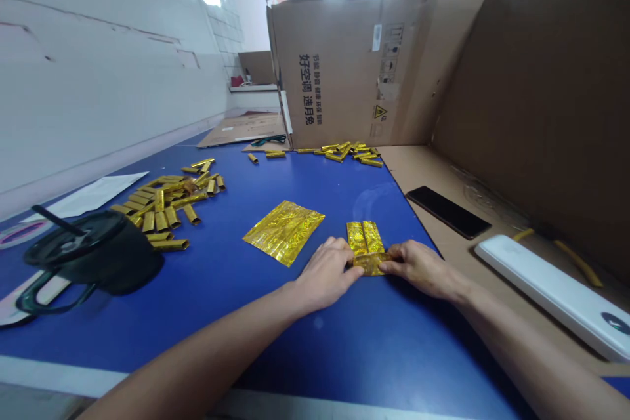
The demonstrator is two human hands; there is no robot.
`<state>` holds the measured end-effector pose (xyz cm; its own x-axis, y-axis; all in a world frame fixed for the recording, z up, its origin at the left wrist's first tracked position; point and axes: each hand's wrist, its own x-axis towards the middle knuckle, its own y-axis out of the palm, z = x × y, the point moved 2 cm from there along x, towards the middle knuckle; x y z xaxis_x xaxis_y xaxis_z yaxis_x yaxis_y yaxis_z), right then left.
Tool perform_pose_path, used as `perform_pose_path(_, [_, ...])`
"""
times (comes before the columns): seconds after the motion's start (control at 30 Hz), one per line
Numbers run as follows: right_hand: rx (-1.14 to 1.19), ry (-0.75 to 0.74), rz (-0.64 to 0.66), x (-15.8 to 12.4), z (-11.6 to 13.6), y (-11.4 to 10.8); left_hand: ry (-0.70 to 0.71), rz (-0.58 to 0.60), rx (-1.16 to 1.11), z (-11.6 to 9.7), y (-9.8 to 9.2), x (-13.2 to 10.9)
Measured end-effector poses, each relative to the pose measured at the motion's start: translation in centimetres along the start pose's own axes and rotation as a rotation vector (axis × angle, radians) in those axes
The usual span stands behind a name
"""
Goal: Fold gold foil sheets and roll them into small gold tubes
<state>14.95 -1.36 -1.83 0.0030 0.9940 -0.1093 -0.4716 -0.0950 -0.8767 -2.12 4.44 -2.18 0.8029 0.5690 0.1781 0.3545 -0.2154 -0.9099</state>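
A gold foil sheet [365,237], creased down its middle and folded up at its near edge, lies on the blue table [221,328]. My left hand [329,269] pinches the left end of the near fold. At the right end of that fold, my right hand [418,267] has its thumb and fingers closed on the foil. A flat, wrinkled gold sheet [284,231] rests to the left of my left hand. Rolled gold pieces [172,200] are heaped farther left, and more gold rolls [352,152] lie at the table's back.
A dark lidded mug [103,252] with a handle stands at the left, near white paper [93,195]. On the right are a black phone [447,211] and a long white device [551,295]. Cardboard boxes [344,72] stand at the back and right.
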Motion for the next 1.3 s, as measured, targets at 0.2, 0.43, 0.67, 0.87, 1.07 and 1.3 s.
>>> perform_pose_path(0.2, [-0.129,0.019,-0.050,-0.1,0.9,-0.1,-0.039,-0.007,0.039,0.1,0.3,0.2])
perform_pose_path(0.43, [-0.191,0.051,-0.048,0.0,1.0,0.1,-0.118,0.003,0.137,-0.2,0.4,0.3])
perform_pose_path(0.67, [-0.245,0.100,-0.052,-0.2,1.1,0.0,-0.146,0.000,0.221,-0.4,0.3,0.4])
perform_pose_path(0.87, [-0.265,0.096,-0.047,-0.3,1.1,0.1,-0.102,-0.040,0.270,-0.5,0.1,0.2])
perform_pose_path(1.07, [-0.335,0.058,-0.046,-0.3,1.4,0.3,0.047,-0.102,0.246,-0.6,0.3,0.2])
perform_pose_path(1.3, [-0.271,0.022,-0.096,-0.6,1.4,0.3,0.235,0.053,0.269,-0.6,0.9,0.3])
